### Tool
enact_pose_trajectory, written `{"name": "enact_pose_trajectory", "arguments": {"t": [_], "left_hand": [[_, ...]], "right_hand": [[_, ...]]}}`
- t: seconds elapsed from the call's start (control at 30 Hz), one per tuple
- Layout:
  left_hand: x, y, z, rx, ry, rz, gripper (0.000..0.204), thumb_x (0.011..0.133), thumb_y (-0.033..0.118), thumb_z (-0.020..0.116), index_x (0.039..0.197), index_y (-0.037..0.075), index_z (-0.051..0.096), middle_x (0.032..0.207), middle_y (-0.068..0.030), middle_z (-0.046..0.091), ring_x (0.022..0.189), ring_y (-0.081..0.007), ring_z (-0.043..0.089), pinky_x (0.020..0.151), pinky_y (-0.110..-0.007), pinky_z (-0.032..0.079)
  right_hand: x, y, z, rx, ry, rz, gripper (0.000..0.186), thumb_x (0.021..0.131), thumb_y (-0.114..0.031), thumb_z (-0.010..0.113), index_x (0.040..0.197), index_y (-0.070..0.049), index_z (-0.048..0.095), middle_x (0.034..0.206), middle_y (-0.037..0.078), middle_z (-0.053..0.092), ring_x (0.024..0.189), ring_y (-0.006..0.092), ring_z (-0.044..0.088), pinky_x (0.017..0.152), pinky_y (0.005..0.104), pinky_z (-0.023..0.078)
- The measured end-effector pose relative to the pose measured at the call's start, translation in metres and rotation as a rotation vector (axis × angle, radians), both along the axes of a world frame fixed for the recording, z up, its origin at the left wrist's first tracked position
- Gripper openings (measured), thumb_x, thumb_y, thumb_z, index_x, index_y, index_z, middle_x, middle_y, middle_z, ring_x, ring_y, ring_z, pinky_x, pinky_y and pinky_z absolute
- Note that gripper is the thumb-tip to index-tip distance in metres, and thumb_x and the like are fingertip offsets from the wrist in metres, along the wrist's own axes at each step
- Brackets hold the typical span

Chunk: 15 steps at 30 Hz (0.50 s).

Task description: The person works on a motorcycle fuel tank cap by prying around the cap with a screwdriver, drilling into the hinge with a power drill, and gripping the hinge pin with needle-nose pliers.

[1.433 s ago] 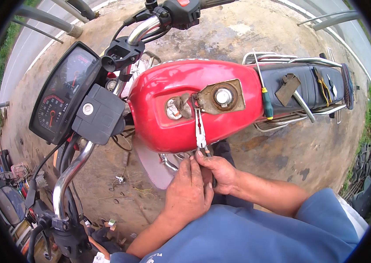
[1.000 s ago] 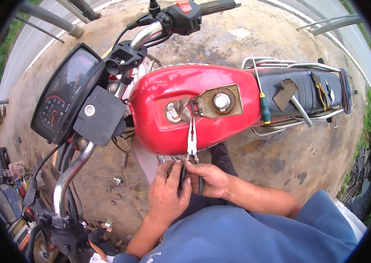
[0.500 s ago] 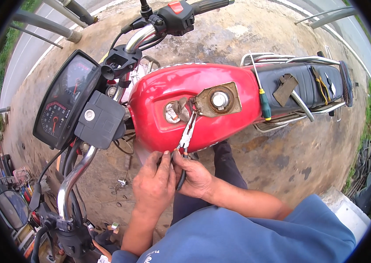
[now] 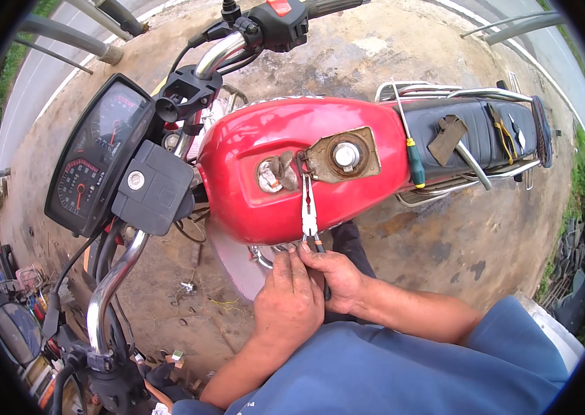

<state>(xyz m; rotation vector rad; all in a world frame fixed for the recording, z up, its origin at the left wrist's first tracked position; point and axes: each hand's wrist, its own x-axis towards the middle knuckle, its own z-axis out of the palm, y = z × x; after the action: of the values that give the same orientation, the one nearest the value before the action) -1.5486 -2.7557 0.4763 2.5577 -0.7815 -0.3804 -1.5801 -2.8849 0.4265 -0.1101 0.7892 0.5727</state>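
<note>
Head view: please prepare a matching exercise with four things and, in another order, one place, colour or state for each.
1. pliers
2. fuel tank
3. screwdriver
4. seat

A. black, with tools lying on it
B. handle green and yellow
C. held in the right hand
D. glossy red

Pairs: 1-C, 2-D, 3-B, 4-A.

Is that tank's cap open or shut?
Open: the square, rusty metal fuel cap lies underside up on the rounded red tank, beside a round opening stuffed with greyish wadding.

Bright daylight, fisheye bending, rim perhaps soft
</note>
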Motion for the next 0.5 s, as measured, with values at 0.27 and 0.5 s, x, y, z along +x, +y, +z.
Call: {"name": "enact_pose_trajectory", "arguments": {"t": [0.27, 0.5], "left_hand": [[-0.026, -0.03, -0.002, -0.167, 0.256, 0.073, 0.082, 0.086, 0.028, 0.075, 0.145, -0.015, 0.038, 0.134, -0.0346, 0.046, 0.105, -0.0458, 0.065, 0.079, -0.046, 0.06], [-0.018, -0.027, -0.005, -0.201, 0.382, 0.01, 0.086, 0.089, 0.035, 0.076, 0.149, -0.011, 0.035, 0.139, -0.034, 0.045, 0.119, -0.0488, 0.058, 0.096, -0.05, 0.054]], "right_hand": [[0.002, -0.076, -0.006, -0.024, -0.027, 0.413, 0.03, 0.105, -0.038, 0.06, 0.109, -0.009, 0.063, 0.099, 0.007, 0.07, 0.083, 0.0223, 0.069, 0.071, 0.0379, 0.057], [-0.002, -0.089, -0.029, -0.014, -0.139, 0.482, 0.032, 0.107, -0.04, 0.057, 0.109, -0.008, 0.063, 0.097, 0.008, 0.069, 0.082, 0.0204, 0.066, 0.071, 0.0345, 0.056]]}}
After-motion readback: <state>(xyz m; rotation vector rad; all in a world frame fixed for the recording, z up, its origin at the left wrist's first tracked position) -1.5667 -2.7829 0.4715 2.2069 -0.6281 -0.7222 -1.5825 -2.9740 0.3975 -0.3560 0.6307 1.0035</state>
